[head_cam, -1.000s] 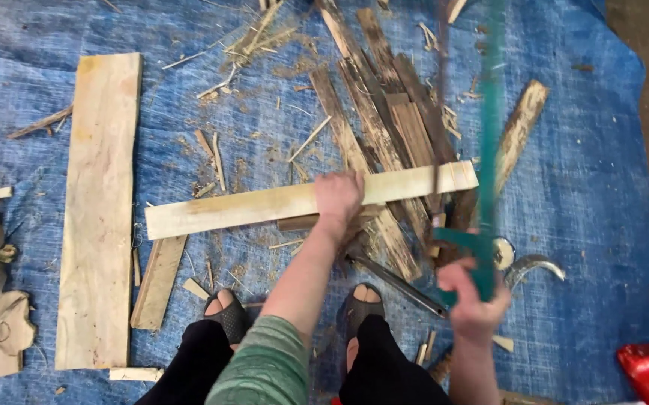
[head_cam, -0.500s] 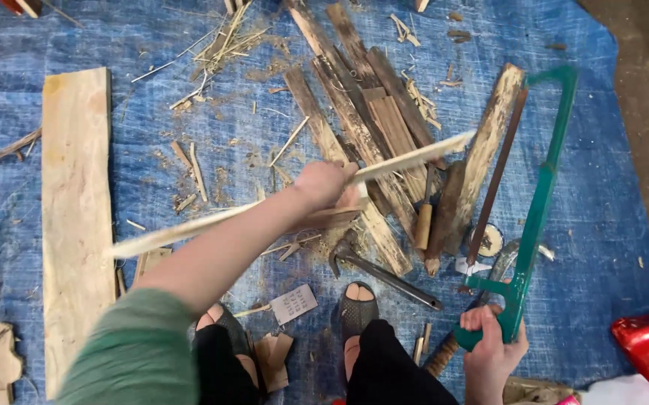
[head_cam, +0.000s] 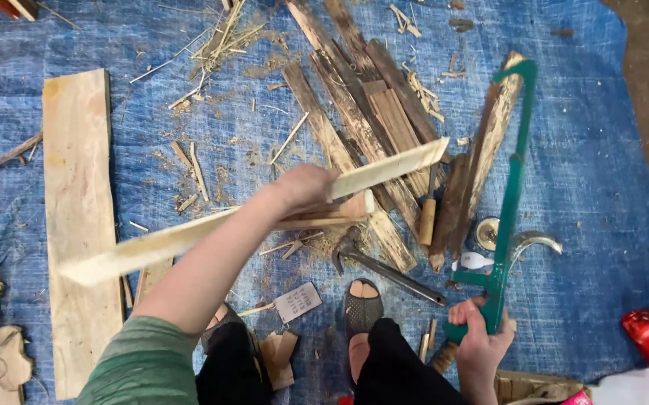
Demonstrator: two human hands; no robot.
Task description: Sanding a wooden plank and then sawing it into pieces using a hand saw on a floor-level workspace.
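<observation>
Left hand (head_cam: 306,187) clamped around a long pale wood strip (head_cam: 189,236), gripping near its middle. Strip tilted, running from 8 o'clock up to 2 o'clock across the blue tarp (head_cam: 594,150); blurred. Right hand (head_cam: 478,341) at 5 o'clock, fingers closed on the handle of a green bow saw (head_cam: 510,195), frame standing toward 12. Dark split slats (head_cam: 362,112) piled at 12–1 o'clock. Broad pale plank (head_cam: 77,217) at 9 o'clock. Pincers (head_cam: 381,266) on the tarp between the hands.
</observation>
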